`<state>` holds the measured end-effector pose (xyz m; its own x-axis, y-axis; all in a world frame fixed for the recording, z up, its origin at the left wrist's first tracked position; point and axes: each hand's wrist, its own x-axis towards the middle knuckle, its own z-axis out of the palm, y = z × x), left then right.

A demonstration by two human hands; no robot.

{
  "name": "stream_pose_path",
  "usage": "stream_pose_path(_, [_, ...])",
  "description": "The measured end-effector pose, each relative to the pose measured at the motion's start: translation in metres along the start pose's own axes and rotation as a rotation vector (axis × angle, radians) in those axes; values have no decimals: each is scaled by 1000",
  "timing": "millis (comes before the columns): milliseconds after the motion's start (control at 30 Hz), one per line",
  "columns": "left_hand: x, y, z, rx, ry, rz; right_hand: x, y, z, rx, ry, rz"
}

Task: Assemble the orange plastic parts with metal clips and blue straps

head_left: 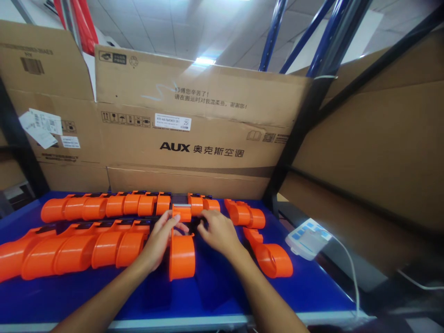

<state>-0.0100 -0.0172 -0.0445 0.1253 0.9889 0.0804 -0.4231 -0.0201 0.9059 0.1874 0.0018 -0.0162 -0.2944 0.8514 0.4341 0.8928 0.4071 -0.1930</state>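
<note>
Near the middle of the blue table, my left hand is closed around the upper end of an orange plastic ring-shaped part. The thumb lies on its narrow top section, and the wide round section hangs toward me. Just right of it, my right hand has its fingers curled together in a pinch. Whatever sits between those fingertips is hidden. Behind the hands stands a row of similar orange parts with black pieces on top. A second row lies to the left, nearer me.
More orange parts lie on the right of the blue table. A clear plastic box with a white cable is at the right edge. Cardboard panels close off the back, and a dark metal post rises at the right.
</note>
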Motion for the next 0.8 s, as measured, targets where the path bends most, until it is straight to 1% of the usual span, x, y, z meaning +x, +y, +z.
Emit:
stream_pose_path(133, [-2, -1, 1, -8, -24, 2, 1, 3, -2, 307, 329, 12])
stream_pose_path(200, [-3, 0, 2, -8, -25, -3, 1, 4, -4, 416, 421, 5])
stream_pose_path(267, [-3, 1, 2, -8, -23, -8, 0, 5, -6, 477, 461, -1])
stream_pose_path(400, [0, -3, 0, 28, -32, -18, -2, 1, -7, 564, 461, -45])
stream_pose_path(600, [0, -6, -1, 100, -59, -23, -5, -8, -7, 559, 345, -190])
stream_pose_path(800, [0, -5, 1, 91, -70, -29, -5, -10, -5, 554, 317, -224])
